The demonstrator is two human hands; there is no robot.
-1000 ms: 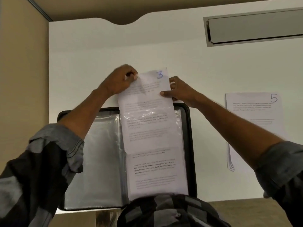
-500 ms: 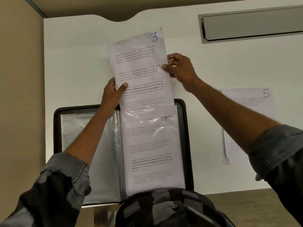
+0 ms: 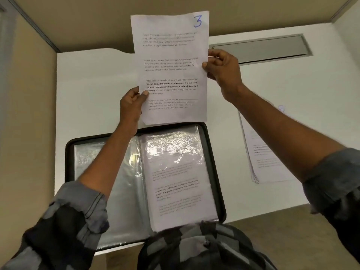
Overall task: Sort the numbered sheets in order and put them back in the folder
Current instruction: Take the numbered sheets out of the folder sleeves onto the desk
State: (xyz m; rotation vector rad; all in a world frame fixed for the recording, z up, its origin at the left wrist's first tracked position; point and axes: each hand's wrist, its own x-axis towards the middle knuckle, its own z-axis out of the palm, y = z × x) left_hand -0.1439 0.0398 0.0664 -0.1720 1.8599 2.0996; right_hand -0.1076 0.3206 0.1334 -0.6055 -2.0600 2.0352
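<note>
Pinching the lower left edge of the sheet marked 3 (image 3: 171,75) is my left grip (image 3: 131,106); my right grip (image 3: 224,73) pinches its right edge. I hold it up above the open folder (image 3: 67,152) on the white desk (image 3: 87,84). More sheets (image 3: 266,152) lie stacked further right.

We hold both arms stretched forward and up, forearms bare. Our left hand (image 3: 131,104) pinches the sheet (image 3: 171,55) at its lower left edge, thumb on the front; our right hand (image 3: 224,71) pinches its right edge, higher, thumb also in front.
</note>
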